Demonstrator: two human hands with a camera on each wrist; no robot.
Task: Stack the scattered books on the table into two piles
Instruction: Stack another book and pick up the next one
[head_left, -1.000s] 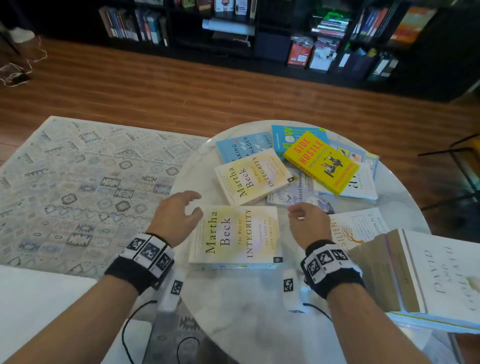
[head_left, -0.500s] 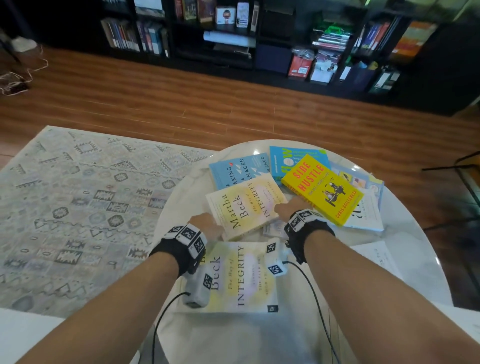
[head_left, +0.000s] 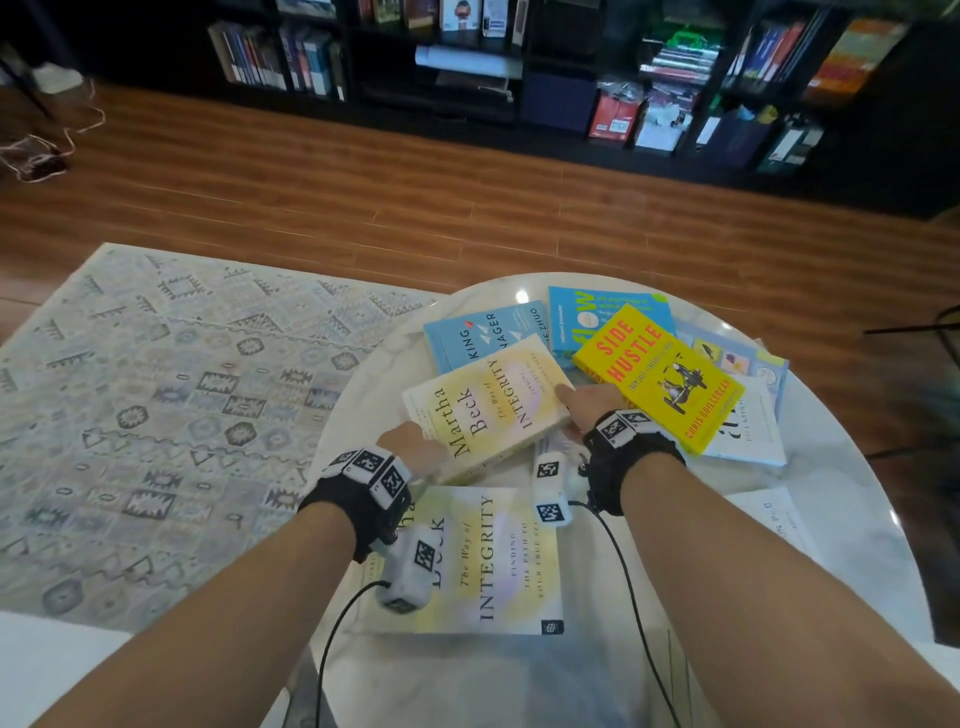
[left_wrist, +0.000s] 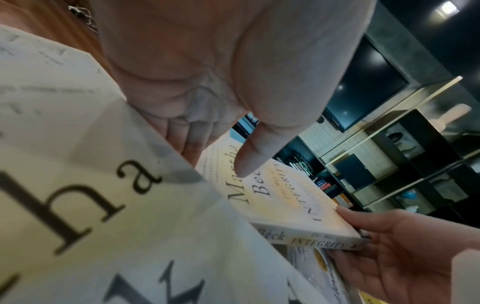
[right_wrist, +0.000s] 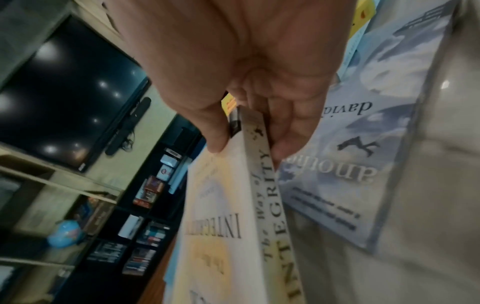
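Two copies of the pale yellow "The Way of Integrity" lie on the round marble table (head_left: 831, 545). The near copy (head_left: 488, 566) lies flat under my forearms. Both hands hold the far copy (head_left: 488, 405). My left hand (head_left: 415, 441) grips its near-left end, thumb (left_wrist: 249, 160) on the cover and fingers beneath. My right hand (head_left: 582, 410) pinches its right corner (right_wrist: 241, 131), thumb on top and fingers under. In the left wrist view the far copy (left_wrist: 285, 205) sits slightly raised above a grey-blue book (right_wrist: 363, 154).
Behind lie a yellow "Side Hustle" (head_left: 660, 374), a blue "Manager" book (head_left: 478, 332), a turquoise "flow" book (head_left: 587, 317) and a white book (head_left: 748, 431). A patterned rug (head_left: 156, 389) lies to the left, dark bookshelves (head_left: 519, 62) stand beyond.
Both hands left the near copy, reached forward to the far copy and took hold of its two ends. The view has tipped forward.
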